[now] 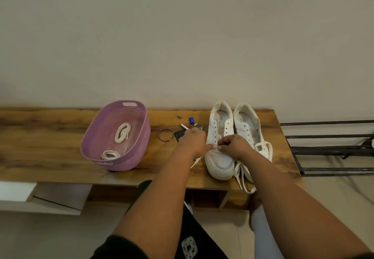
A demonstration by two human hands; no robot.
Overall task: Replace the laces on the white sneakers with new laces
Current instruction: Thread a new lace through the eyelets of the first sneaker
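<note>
A ring-shaped bangle point(166, 135), a small blue cap point(191, 120) and a silver cylinder point(184, 126) on the wooden table point(40, 137).

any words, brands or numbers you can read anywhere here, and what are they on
No text here can be read.
Left sneaker: a small mark on the insole, too blurred to read.
Black shorts: a pale emblem, a shape rather than letters as far as can be told.
Purple basket, blue cap and wooden table: no lettering visible.

Single head-worn wide-angle view, looked forward and down from close above onto the long brown wooden bench point(50, 137) against the wall.
</note>
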